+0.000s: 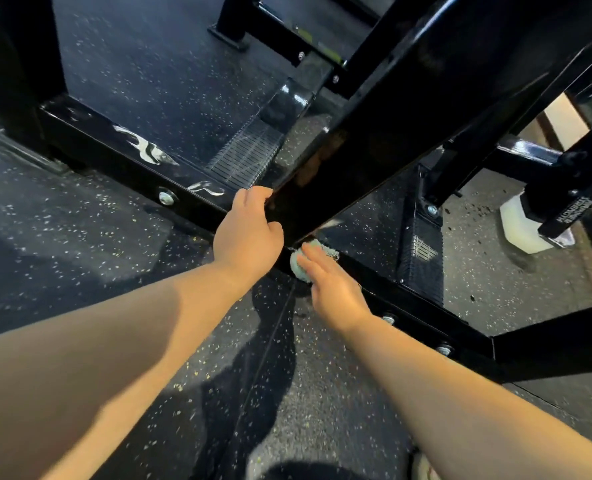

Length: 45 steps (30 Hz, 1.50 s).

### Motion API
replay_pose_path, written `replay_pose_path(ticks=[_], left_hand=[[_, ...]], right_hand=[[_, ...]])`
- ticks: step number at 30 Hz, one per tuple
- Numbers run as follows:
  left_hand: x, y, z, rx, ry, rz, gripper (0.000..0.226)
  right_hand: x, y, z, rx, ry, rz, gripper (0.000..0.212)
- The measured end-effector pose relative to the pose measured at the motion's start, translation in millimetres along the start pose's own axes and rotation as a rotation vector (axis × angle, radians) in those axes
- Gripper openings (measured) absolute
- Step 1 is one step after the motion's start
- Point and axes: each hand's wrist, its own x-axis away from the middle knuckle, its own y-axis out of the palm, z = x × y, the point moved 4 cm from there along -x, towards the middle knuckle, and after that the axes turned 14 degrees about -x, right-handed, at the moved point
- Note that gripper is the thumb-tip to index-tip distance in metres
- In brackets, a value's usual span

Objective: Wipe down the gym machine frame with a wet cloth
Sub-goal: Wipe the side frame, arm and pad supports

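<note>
One pale green cloth [297, 269], bunched small, sits on the low base bar [114, 150] of the black machine frame [426, 81], right at the joint where the sloping beam [374, 133] meets the bar. Right hand [332, 289] lies flat on top of it; fingers [313, 259] straight and held close together, pressing the cloth against the bar. Cloth shows at the fingertips and along the hand's left edge, the rest covered.

Left hand [246, 237] just beside, on the foot of the sloping beam. Its fingers curl over the beam's left edge, tips hidden behind the steel; thumb lies along the near face. Both forearms bare.

Wet white streaks [145, 147] shine on the base bar left of the hands. Bolt heads [166, 197] stud the bar's near face on both sides. Two ribbed foot plates [242, 154] run back from the bar, one either side of the beam. Dark rubber floor [149, 81] with pale flecks all round. White block [516, 223] at far right under another frame member.
</note>
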Motion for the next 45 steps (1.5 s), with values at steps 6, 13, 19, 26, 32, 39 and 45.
replay_pose_path(ticks=[6, 13, 19, 26, 32, 39, 45], left_hand=[[-4, -12, -3, 0.104, -0.059, -0.073, 0.033], [11, -36, 3, 0.793, -0.335, -0.604, 0.034], [10, -65, -45, 0.568, -0.296, -0.69, 0.017], [-7, -148, -100, 0.076, -0.417, -0.372, 0.013], [-24, -206, -89, -0.241, -0.455, -0.147, 0.015], [-28, -157, -57, -0.16, -0.338, -0.119, 0.014], [-49, -127, -67, 0.419, -0.579, -0.574, 0.01]], right_hand=[[8, -57, -30, -0.61, 0.422, -0.033, 0.038], [7, -66, -101, -1.266, 0.453, -0.087, 0.025], [-14, -22, -112, -1.158, 0.459, 0.026, 0.035], [-71, 27, -164, -1.334, 0.451, -0.528, 0.012], [-103, 45, -179, -1.515, 0.543, -0.271, 0.004], [-95, 47, -214, -1.69, 0.485, -0.185, 0.028], [-94, 21, -167, -1.254, 0.324, 0.025, 0.018]])
